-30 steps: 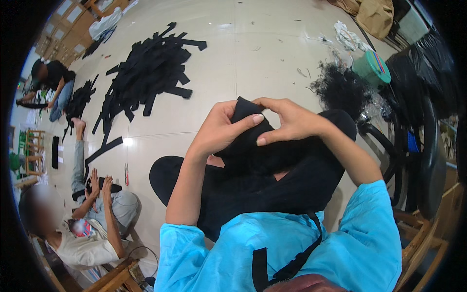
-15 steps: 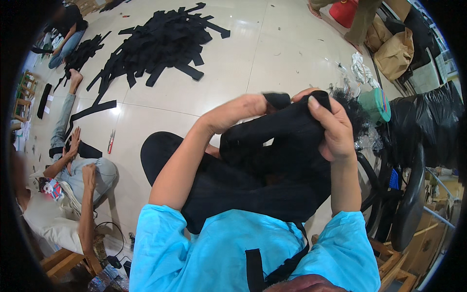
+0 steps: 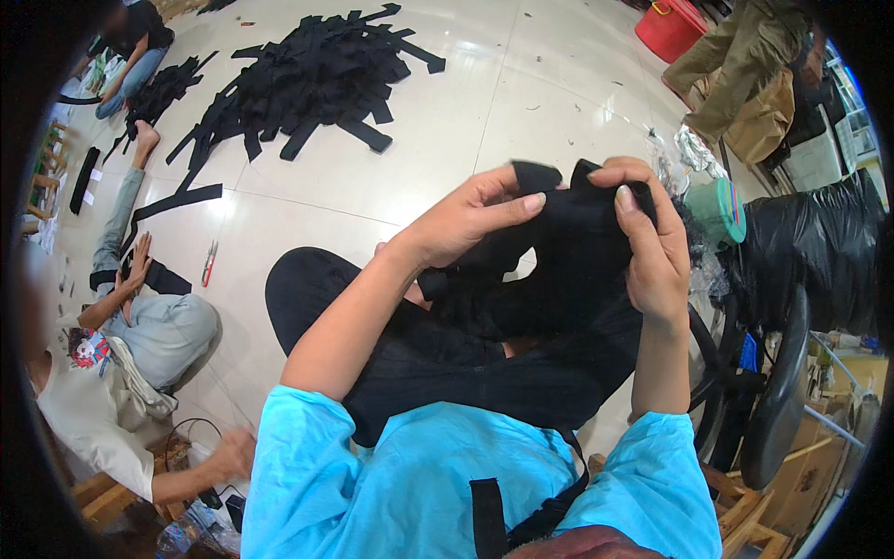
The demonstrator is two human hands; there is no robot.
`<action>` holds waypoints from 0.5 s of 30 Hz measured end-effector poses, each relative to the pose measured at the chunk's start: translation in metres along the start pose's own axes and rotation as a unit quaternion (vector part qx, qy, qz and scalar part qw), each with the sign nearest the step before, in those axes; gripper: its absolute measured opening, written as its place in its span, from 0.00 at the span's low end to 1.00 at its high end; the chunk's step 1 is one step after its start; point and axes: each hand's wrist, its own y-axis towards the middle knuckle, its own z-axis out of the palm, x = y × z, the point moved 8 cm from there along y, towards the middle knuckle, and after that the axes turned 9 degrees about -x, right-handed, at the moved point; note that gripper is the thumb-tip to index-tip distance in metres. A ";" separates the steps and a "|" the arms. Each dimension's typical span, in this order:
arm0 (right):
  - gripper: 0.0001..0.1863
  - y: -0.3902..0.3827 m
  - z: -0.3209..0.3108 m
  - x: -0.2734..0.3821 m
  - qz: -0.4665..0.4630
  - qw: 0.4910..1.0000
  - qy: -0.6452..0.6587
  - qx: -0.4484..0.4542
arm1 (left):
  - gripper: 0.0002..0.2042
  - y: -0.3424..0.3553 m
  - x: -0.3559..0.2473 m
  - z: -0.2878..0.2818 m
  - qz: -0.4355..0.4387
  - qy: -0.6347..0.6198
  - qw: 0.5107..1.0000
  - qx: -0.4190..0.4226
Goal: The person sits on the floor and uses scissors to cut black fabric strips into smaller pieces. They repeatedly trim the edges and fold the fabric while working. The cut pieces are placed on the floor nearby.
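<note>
A wide black cloth strip (image 3: 579, 222) is stretched between my two hands, above my black-trousered lap. My left hand (image 3: 456, 216) pinches its upper edge on the left, thumb on top and fingers behind. A short black end stands up by those fingertips. My right hand (image 3: 659, 247) grips the cloth at the right, with thumb and forefinger close together on its folded corner. The lower part of the cloth merges with my dark trousers, so where it ends is hard to make out.
A big heap of black strips (image 3: 312, 79) covers the tiles ahead. Red-handled snips (image 3: 209, 263) lie at the left, beside a seated co-worker (image 3: 112, 401). Right are a green tub (image 3: 715, 210), a black plastic bag (image 3: 810, 242), a red bucket (image 3: 670, 28) and a standing person (image 3: 745, 56).
My left thumb has come onto the cloth's upper edge, and the cloth is more spread out. The co-worker's near hand has moved down and right. The standing person has shifted right.
</note>
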 end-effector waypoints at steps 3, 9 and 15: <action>0.11 0.002 0.000 0.006 -0.075 0.995 -0.069 -0.007 | 0.21 -0.003 -0.014 0.000 0.017 0.027 0.999 -0.027; 0.09 -0.001 0.000 -0.013 0.018 0.998 -0.062 -0.017 | 0.18 -0.005 -0.025 -0.012 0.056 0.057 0.996 -0.049; 0.11 0.005 -0.001 -0.002 0.009 0.997 -0.082 0.006 | 0.21 -0.007 -0.036 -0.019 0.119 0.146 0.980 -0.059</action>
